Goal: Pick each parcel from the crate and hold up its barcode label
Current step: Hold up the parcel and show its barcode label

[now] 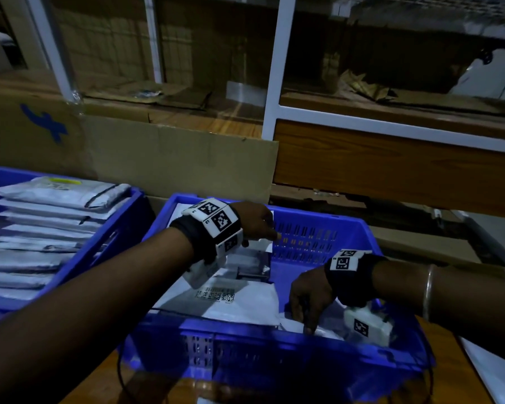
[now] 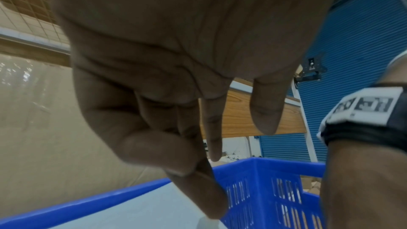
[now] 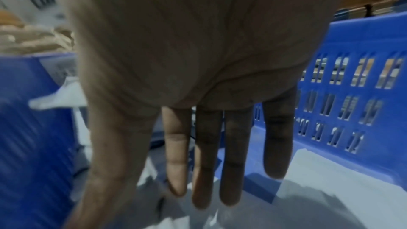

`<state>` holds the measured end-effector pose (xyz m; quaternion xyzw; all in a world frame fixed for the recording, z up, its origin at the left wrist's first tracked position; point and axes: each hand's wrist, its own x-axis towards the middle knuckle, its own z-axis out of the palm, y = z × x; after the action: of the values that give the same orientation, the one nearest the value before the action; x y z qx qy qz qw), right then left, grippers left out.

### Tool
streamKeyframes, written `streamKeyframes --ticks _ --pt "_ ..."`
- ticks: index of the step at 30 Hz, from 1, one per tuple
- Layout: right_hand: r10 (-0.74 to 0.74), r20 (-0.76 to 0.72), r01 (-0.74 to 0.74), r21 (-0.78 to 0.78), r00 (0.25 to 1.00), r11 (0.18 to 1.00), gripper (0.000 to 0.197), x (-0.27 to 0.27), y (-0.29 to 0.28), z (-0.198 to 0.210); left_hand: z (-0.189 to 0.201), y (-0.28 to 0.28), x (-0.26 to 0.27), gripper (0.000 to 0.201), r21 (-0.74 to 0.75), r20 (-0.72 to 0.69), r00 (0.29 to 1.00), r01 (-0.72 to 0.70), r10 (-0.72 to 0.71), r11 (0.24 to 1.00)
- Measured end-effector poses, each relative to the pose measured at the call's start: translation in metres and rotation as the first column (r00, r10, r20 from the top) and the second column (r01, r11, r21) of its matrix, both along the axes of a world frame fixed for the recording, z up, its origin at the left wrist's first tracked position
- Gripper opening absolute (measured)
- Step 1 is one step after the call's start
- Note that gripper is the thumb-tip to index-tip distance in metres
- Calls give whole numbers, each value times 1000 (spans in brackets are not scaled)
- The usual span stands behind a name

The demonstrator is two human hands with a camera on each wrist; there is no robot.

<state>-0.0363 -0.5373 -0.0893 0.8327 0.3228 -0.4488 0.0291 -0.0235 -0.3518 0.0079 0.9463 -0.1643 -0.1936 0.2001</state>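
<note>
The blue crate [image 1: 333,217] sits in front of me with white parcels inside. One flat parcel [image 1: 239,309] shows its barcode label [image 1: 216,294] face up. My left hand [image 1: 260,225] hovers over the crate's far side; its index fingertip [image 2: 214,213] touches the edge of a pale parcel [image 2: 132,206] leaning against the wall, with the thumb resting on that finger. My right hand [image 1: 303,310] reaches down at the front right with straight fingers [image 3: 207,171] onto white parcels [image 3: 330,180] and holds nothing. The crate wall [image 3: 352,50] stands close on its right.
A second blue crate [image 1: 123,228] at the left holds a stack of grey parcels [image 1: 41,228]. A cardboard sheet [image 1: 172,158] and a white-framed glass cabinet [image 1: 271,83] stand behind. A black cable [image 1: 119,371] hangs over the wooden table [image 1: 99,383]. A white sheet [image 1: 493,371] lies at the right.
</note>
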Motion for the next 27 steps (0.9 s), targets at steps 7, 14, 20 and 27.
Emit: streamKeyframes --ticks 7,14,20,27 --pt "79 -21 -80 -95 997 992 29 2 8 -5 3 5 -9 44 0 9 1000 -23 23 1000" --pt "-15 51 17 -58 999 998 27 9 -10 32 3 9 -19 42 -14 6 997 -80 80 997" --pt "-196 60 195 11 979 981 35 6 -39 58 -3 0 -28 41 83 38 997 -75 72 994" --pt "-185 93 172 132 978 976 21 2 -51 70 -31 -6 -33 33 319 -82 996 -10 38 948"
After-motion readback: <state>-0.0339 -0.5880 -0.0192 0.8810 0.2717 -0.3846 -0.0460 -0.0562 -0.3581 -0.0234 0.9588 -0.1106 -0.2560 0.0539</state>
